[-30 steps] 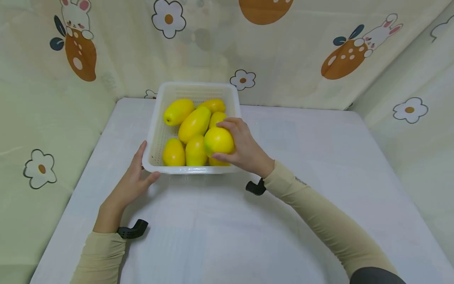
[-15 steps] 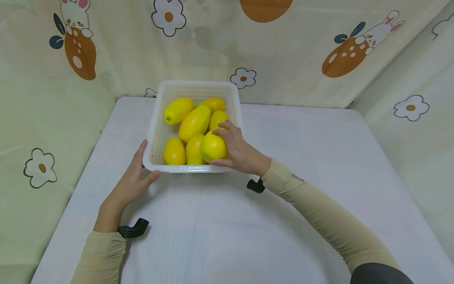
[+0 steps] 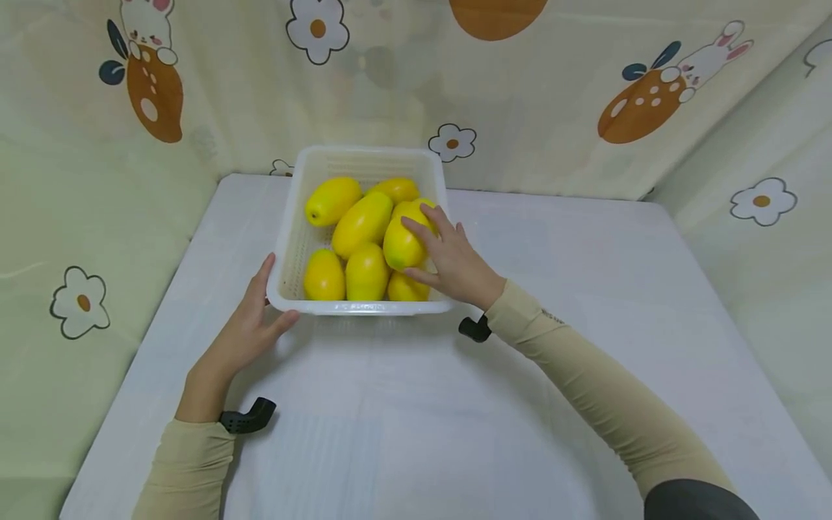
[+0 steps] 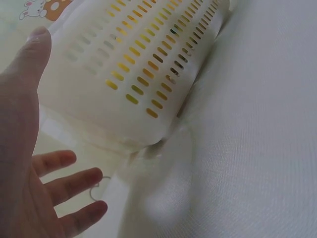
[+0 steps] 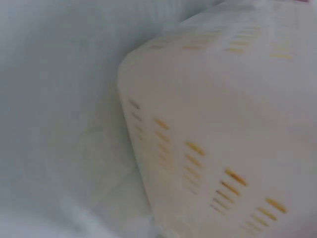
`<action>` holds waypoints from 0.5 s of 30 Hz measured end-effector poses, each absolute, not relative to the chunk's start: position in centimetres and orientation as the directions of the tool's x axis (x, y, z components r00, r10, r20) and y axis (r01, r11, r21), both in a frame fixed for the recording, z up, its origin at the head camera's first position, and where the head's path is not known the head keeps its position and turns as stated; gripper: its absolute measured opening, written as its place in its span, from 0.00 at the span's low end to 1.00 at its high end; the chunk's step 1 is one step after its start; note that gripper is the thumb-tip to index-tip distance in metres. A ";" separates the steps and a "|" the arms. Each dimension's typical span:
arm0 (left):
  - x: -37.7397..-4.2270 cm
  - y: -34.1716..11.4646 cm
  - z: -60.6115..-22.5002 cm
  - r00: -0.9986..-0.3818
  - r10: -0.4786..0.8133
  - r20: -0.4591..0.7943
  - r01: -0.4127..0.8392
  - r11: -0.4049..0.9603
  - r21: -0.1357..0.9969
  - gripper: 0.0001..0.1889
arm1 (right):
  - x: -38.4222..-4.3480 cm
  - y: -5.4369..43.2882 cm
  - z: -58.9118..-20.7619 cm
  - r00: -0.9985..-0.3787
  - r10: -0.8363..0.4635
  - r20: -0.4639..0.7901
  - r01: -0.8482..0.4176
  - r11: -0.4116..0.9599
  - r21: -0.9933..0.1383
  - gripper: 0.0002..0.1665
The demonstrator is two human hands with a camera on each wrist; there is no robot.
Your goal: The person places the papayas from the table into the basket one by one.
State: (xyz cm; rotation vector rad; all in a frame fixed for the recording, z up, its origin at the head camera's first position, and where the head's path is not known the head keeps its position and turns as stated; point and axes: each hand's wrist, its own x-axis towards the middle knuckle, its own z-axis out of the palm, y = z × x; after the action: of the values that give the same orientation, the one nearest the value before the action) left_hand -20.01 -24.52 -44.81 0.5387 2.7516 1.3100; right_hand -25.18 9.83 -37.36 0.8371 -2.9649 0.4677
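A white plastic basket (image 3: 367, 308) at the back of the table holds several yellow mangoes. My left hand (image 3: 243, 328) is at the basket's front left corner in the head view; its fingers (image 4: 74, 186) are straight and spread beside the perforated wall in the left wrist view. Over the basket's right side, my right hand (image 3: 458, 263) has its loosely spread fingers and thumb on a mango (image 3: 401, 242) that lies among the others. Below that one, another mango (image 3: 406, 287) is partly covered. The right wrist view catches only the basket's outer wall (image 5: 198, 89), not the hand.
The white-covered table (image 3: 390, 412) extends in front and to the right. Patterned curtains (image 3: 552, 94) hang behind and at both sides, close against the back edge. A black wrist camera (image 3: 250, 417) is on the left arm and another (image 3: 476, 328) on the right.
My right hand has shifted its mango from the front of the basket toward the back right, and its fingers have loosened. The left hand has stayed at the basket's corner.
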 end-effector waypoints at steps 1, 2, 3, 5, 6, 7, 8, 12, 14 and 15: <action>-20.0 -24.5 -44.7 -0.939 0.327 0.105 0.289 0.586 0.757 0.53 | -25.2 9.9 -37.3 -0.858 -0.503 0.106 -0.512 0.819 -0.260 0.45; -20.0 -24.5 -44.7 -0.939 0.326 0.105 0.289 0.589 0.754 0.53 | -25.2 10.0 -37.3 -0.860 -0.500 0.108 -0.510 0.824 -0.246 0.45; -19.9 -24.4 -44.6 -0.941 0.323 0.103 0.286 0.591 0.755 0.53 | -25.3 10.1 -37.3 -0.861 -0.498 0.105 -0.509 0.829 -0.233 0.45; -19.9 -24.4 -44.5 -0.942 0.320 0.103 0.282 0.589 0.757 0.53 | -25.4 10.3 -37.2 -0.866 -0.492 0.086 -0.499 0.840 -0.212 0.45; -19.9 -24.4 -44.5 -0.942 0.319 0.101 0.280 0.585 0.761 0.53 | -25.4 10.4 -37.2 -0.873 -0.483 0.066 -0.485 0.848 -0.211 0.45; -19.8 -24.3 -44.5 -0.942 0.320 0.101 0.279 0.582 0.764 0.53 | -25.5 10.5 -37.1 -0.880 -0.473 0.044 -0.471 0.856 -0.212 0.45; -19.8 -24.3 -44.5 -0.942 0.321 0.098 0.277 0.578 0.768 0.53 | -25.7 10.7 -37.1 -0.888 -0.460 0.022 -0.454 0.864 -0.217 0.45; -19.9 -24.2 -44.7 -0.942 0.325 0.088 0.272 0.580 0.768 0.53 | -26.4 11.5 -37.2 -0.912 -0.405 -0.058 -0.371 0.879 -0.299 0.49; -20.0 -24.4 -44.7 -0.942 0.325 0.078 0.266 0.588 0.764 0.53 | -26.9 11.8 -37.5 -0.915 -0.394 -0.083 -0.343 0.871 -0.351 0.50; -20.0 -24.5 -44.6 -0.943 0.326 0.073 0.263 0.590 0.763 0.52 | -27.1 11.9 -37.6 -0.914 -0.396 -0.095 -0.335 0.864 -0.376 0.50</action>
State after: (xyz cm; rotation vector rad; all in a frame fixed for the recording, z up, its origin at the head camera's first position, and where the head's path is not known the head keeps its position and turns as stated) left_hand -20.03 -24.51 -44.65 0.5071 2.7341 1.2934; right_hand -27.14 11.86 -37.58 0.6310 -3.1953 0.5946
